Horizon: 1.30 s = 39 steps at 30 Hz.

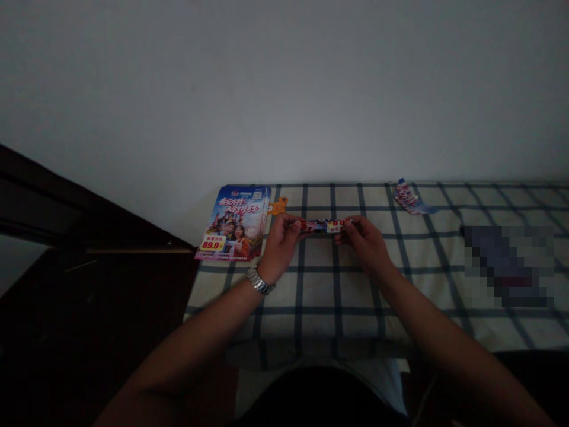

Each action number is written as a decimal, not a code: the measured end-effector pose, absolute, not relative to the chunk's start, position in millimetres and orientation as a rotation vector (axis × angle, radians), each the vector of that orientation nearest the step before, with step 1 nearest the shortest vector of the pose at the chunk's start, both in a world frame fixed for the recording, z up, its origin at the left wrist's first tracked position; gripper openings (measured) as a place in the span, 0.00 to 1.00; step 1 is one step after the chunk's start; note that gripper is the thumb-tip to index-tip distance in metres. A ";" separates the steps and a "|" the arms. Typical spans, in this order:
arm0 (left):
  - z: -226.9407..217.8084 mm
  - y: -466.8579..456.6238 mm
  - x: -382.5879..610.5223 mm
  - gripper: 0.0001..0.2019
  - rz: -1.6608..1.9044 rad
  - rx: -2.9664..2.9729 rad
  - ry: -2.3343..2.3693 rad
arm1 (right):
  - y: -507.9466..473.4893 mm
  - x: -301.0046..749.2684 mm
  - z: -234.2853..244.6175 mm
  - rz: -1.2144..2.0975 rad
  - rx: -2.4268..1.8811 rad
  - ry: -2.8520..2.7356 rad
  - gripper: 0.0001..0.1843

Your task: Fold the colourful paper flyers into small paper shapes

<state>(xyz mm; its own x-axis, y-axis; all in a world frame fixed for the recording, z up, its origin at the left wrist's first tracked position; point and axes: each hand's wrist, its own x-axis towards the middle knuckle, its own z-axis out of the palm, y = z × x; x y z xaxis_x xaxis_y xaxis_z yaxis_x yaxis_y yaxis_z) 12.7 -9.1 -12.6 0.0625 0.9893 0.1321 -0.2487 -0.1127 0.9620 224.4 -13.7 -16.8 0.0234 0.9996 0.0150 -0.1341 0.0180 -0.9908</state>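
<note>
My left hand (279,242) and my right hand (363,242) both pinch a flyer folded into a narrow strip (323,226), one hand at each end, just above the checked cloth (320,284). The strip shows red, blue and a yellow price patch. A metal watch (259,280) sits on my left wrist. To the left of my left hand lies a stack of colourful flyers (234,223) with "89.9" printed in a yellow box.
A folded paper piece (409,197) lies at the back right near the white wall. A small orange shape (278,206) peeks out beside the flyer stack. A blurred-out patch (509,264) covers part of the cloth on the right. Dark furniture (89,237) stands to the left.
</note>
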 end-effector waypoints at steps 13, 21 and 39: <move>-6.5 -10.0 2.5 0.05 1.234 1.830 1.105 | -14.8 226.5 -14.9 1.200 -1.146 -1.157 0.18; -4.8 -14.3 8.1 0.13 1.176 1.768 1.089 | -17.1 224.7 -15.3 1.205 -1.131 -1.238 0.17; -2.9 -10.2 6.7 0.14 1.129 1.699 1.108 | -19.9 224.5 -10.5 1.168 -1.162 -1.336 0.18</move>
